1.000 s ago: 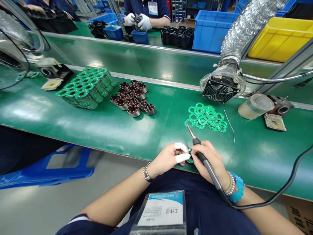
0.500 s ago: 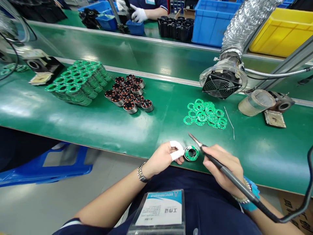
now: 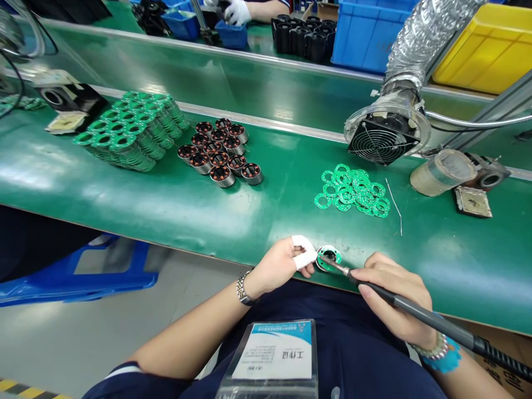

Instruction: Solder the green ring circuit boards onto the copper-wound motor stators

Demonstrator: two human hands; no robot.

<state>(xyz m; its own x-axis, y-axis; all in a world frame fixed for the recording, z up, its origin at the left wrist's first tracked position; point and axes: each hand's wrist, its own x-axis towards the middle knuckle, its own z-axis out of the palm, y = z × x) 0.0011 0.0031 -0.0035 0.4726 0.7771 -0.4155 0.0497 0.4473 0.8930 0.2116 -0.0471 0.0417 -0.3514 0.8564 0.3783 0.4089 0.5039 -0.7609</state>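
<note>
At the bench's front edge sits a round motor part with a green ring board (image 3: 334,256) on top. My left hand (image 3: 286,259), with white covers on thumb and forefinger, is closed in a pinch at the part's left rim; what lies between the fingertips is too small to name. A soldering iron (image 3: 393,299) is in my right hand (image 3: 401,299), its tip over the left side of the ring board. Behind the part lies a loose pile of green ring boards (image 3: 353,191).
Copper-wound motor parts (image 3: 220,158) stand left of centre, beside stacked green boards (image 3: 128,133). A fan with a foil duct (image 3: 378,141), a tan cup (image 3: 440,173) and a bent wire (image 3: 394,208) are at the right. Across the bench shows a person's gloved hand (image 3: 236,12).
My right hand has moved right and slightly down, and the iron's tip now reaches over the ring board. My left hand remains at the part's left rim. The whole view has shifted slightly.
</note>
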